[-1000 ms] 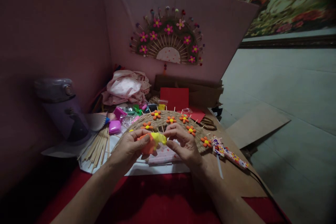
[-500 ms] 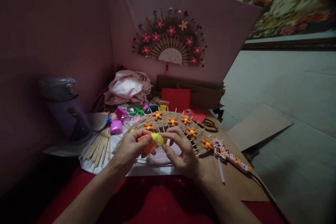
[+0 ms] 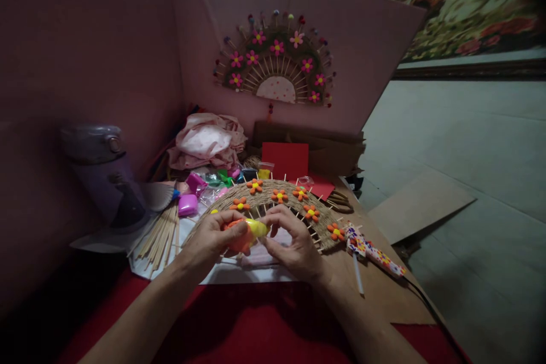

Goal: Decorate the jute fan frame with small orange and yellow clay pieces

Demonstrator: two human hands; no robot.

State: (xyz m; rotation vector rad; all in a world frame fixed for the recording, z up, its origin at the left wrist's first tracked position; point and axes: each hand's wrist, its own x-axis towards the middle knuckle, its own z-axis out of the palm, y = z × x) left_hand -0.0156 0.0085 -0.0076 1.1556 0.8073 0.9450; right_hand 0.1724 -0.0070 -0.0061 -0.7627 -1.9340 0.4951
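My left hand is closed round a soft orange packet, which looks like wrapped modelling clay. A yellow packet of the same kind lies against it, between my two hands. The thumb and fingers of my right hand pinch the yellow packet's free end. Behind and below them lies a half-round fan-shaped piece wound with twine, with thin sticks poking out. Several orange clay flowers with yellow centres sit on it. My hands hide part of its middle and left side.
To the left are wooden sticks and a purple flask. Behind lie pink clay, crumpled cloth and red card. A flower-patterned glue gun with its cord rests right. A finished-looking fan hangs on the pink panel.
My right fingers have closed in on the yellow packet's end. The left hand keeps its hold, and the view has shifted very slightly.
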